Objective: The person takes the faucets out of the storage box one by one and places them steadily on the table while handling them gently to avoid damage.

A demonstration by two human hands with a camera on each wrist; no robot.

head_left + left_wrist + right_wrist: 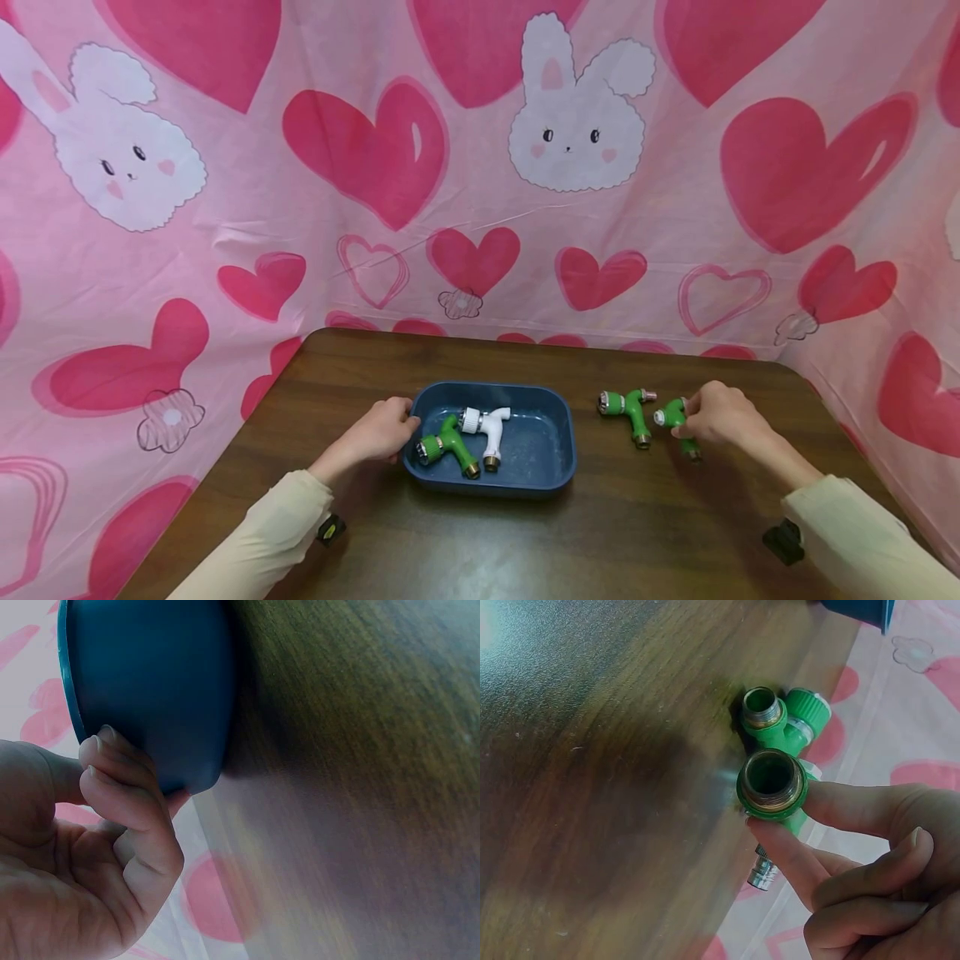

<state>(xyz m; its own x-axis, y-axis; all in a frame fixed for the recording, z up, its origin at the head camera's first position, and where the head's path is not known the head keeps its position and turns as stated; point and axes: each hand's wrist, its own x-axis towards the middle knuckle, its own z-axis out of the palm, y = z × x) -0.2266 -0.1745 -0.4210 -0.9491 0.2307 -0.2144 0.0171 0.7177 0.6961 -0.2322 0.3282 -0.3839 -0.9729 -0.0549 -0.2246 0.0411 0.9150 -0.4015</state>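
A blue bin [525, 482] holds a green faucet [447, 447] and a white faucet [491, 429]. At the bin's left end my left hand [386, 429] grips the rim; in the left wrist view the curled fingers of that hand [112, 847] lie against the bin's outer wall [157, 682]. On the right, my right hand [720, 414] pinches a green faucet [672, 412]. The right wrist view shows thumb and finger of the right hand [810, 814] at that faucet's body, its threaded end [771, 780] facing the camera. Another green faucet [632, 408] lies just left of it.
The brown wooden table [495, 550] carries everything. Behind and beside it hangs a pink cloth [480, 200] with hearts and rabbits. Between the bin and the loose faucets lies a strip of table.
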